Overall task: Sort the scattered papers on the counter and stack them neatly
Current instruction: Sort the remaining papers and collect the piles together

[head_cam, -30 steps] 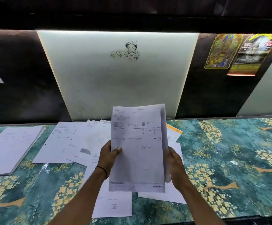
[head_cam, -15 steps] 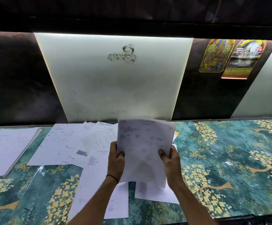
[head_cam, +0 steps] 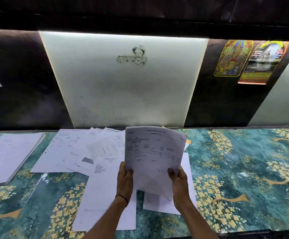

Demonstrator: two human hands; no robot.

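A teal counter (head_cam: pixel 235 161) printed with yellow blossoms runs below a dark wall with a lit white panel (head_cam: pixel 123 83). A neat stack (head_cam: pixel 7 157) lies at its left end, and loose sheets (head_cam: pixel 81 152) overlap near the middle. Above these, the left hand (head_cam: pixel 125 180) and right hand (head_cam: pixel 179 181) each pinch a lower corner of a printed bundle of papers (head_cam: pixel 152 152), tilted up off the counter.
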